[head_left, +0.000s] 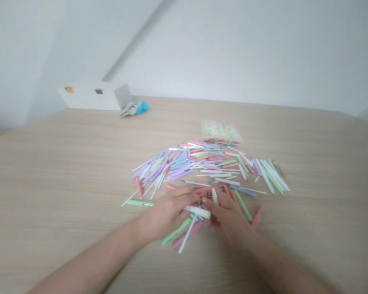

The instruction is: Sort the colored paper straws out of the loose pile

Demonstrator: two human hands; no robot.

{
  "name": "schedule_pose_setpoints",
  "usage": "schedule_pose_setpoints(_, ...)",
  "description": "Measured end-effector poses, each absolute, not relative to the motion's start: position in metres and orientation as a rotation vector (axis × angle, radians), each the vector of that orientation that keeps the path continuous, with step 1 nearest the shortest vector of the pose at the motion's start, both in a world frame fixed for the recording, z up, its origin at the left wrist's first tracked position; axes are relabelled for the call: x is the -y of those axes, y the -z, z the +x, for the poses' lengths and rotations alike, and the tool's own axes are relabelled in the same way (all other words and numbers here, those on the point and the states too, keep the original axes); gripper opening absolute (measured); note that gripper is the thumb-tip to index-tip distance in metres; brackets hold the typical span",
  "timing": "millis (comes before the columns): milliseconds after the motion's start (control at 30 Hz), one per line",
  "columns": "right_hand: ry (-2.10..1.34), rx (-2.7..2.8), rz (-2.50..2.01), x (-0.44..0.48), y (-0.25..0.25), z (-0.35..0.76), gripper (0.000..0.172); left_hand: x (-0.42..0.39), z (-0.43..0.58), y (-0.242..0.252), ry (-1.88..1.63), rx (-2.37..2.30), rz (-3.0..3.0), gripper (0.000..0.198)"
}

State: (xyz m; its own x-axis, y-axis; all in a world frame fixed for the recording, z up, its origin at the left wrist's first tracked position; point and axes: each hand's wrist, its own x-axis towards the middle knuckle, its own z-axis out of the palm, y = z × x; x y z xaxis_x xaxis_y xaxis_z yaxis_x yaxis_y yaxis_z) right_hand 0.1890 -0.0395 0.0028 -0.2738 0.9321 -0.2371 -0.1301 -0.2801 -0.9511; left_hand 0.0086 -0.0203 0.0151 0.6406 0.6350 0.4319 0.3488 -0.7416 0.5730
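My left hand (173,208) is closed, with a white pen-shaped tube (199,211) at its fingertips. Against it, my right hand (230,214) has its thumb and fingers bent together, and a short white pen-shaped piece (214,196) sticks up between them. The fingertips of both hands meet, and blur hides exactly what they pinch there. Below lie a thin white stick (187,234), a green tube (176,232) and a pink tube (188,236). Another green tube (243,205) and a red tube (257,217) lie beside my right hand.
Past my hands spreads a loose heap of purple, blue, red, green and white tubes and thin sticks (180,163). A smaller bunch (271,175) lies right. Behind are stacked colourful packs (221,130), a white box (92,98) and a grey-and-blue crumpled cloth-like item (135,108).
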Motion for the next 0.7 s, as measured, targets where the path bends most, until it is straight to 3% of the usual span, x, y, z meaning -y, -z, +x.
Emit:
schedule_pose_setpoints(300, -1.712, 0.847, -1.056, 0.034, -0.003, 0.189, 0.025, 0.011, 0.003, -0.014, -0.979, -0.788, 2.323, 0.027)
schedule_pose_setpoints(700, -1.771, 0.779, -1.039, 0.026, -0.001, 0.183, 0.013, 0.015, 0.012, -0.015, -0.949, -0.948, 2.314, 0.032)
